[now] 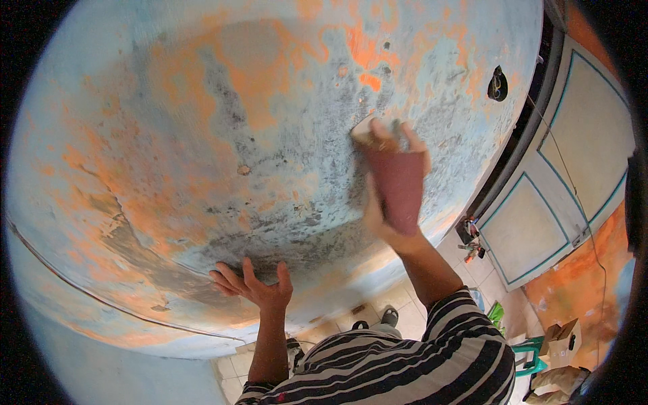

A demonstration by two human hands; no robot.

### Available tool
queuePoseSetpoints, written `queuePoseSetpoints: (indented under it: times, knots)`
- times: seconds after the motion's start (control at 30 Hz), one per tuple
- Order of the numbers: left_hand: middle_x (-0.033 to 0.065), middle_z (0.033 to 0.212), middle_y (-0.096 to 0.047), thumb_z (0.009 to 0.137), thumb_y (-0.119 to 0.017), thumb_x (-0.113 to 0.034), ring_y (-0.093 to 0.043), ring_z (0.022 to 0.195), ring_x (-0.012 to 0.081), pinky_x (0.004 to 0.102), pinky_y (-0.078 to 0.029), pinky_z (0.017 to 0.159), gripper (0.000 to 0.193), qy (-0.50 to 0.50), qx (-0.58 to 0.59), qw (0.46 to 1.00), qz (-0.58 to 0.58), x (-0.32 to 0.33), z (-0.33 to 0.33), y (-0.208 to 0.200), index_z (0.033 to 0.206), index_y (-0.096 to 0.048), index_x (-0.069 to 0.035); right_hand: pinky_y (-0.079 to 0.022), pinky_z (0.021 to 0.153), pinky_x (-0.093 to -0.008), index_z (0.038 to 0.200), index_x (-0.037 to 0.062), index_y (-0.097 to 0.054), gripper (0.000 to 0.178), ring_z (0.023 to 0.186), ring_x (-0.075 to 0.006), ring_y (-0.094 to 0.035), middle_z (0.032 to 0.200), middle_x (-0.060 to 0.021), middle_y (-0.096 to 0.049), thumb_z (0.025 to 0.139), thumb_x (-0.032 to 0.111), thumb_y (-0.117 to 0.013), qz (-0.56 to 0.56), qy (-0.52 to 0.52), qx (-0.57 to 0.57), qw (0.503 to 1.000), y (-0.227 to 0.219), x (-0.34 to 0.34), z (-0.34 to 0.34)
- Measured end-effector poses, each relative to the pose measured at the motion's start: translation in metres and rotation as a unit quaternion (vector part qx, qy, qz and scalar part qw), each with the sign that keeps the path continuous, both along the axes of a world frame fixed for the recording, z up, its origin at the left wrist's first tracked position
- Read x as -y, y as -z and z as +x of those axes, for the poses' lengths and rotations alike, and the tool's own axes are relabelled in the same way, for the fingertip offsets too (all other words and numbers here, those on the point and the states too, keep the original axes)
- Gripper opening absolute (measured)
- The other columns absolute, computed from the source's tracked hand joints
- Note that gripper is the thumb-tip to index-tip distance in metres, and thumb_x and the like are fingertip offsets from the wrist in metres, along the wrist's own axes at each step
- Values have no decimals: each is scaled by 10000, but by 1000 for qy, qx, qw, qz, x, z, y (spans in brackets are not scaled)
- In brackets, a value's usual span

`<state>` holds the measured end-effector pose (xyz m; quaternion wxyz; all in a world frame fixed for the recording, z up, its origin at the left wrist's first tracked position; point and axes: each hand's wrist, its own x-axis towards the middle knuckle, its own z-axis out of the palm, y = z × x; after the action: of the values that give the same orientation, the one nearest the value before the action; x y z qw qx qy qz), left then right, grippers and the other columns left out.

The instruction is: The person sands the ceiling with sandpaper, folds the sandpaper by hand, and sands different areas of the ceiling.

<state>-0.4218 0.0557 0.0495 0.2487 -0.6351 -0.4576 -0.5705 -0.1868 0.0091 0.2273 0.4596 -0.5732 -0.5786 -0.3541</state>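
A reddish-brown sheet of sandpaper (399,192) is in my right hand (409,137), its loose end hanging back over the hand toward the wrist. The fingers close round its upper end, where a pale edge meets the wall; motion blurs this part, so whatever backs the paper is unclear. In front of me the wall (297,162) is patchy: light blue paint, orange areas, and dark grey mottled stains. Lower and to the left, my left hand (260,287) rests with fingers spread at the wall's dark stained patch, holding nothing.
A thin pipe or cable (121,309) runs along the wall at lower left. A dark hole with wires (497,86) opens at the upper right. Beyond stand a pale door with blue trim (526,226), a cardboard box (561,343) and a green stool (530,358) on the tiled floor.
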Motion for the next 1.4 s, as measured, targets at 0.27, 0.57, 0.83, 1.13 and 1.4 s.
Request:
queuePoseSetpoints:
  times: [0.27,0.57,0.83,1.13,1.4]
  knots:
    - [293,1551,-172,890,-596,-532,-81,1447,488,691,-21,1090,702,-6,-5,1000,3,0,-3,2,1410,-370,-119,-224,1056,-506,1107,268,-673,323,1294,-258,-382,1324,-7,-594,790,204,-663,46,-51,-5,998,-6,-5,11]
    - [307,1547,-176,880,-598,-529,-53,1449,495,667,-9,1088,646,16,16,999,22,-6,0,5,1333,-467,-88,-206,1058,-493,1122,265,-683,406,1310,-286,-369,1336,-51,-579,761,109,-582,-3,-19,44,999,-8,-3,8]
    - [304,1550,-171,859,-630,-504,-49,1452,487,676,-8,1084,664,10,10,1000,9,-4,1,7,1354,-455,-96,-253,1051,-473,1148,166,-671,385,1283,-275,-392,1377,-60,-537,774,124,-589,11,-12,89,996,-6,-7,30]
    - [309,1549,-164,865,-620,-502,-48,1452,485,668,-12,1088,649,13,4,1000,13,-4,-1,15,1357,-449,-115,-330,963,-478,1002,233,-680,311,1250,-282,-434,1303,-4,-614,714,147,-759,-4,-56,225,973,-20,-6,78]
    - [314,1534,-200,876,-600,-520,-76,1445,489,670,-29,1084,609,15,6,999,36,-10,-2,13,1311,-475,-113,-337,957,-476,936,228,-643,307,1228,-267,-448,1305,-11,-609,681,180,-808,28,-1,382,924,-36,-5,97]
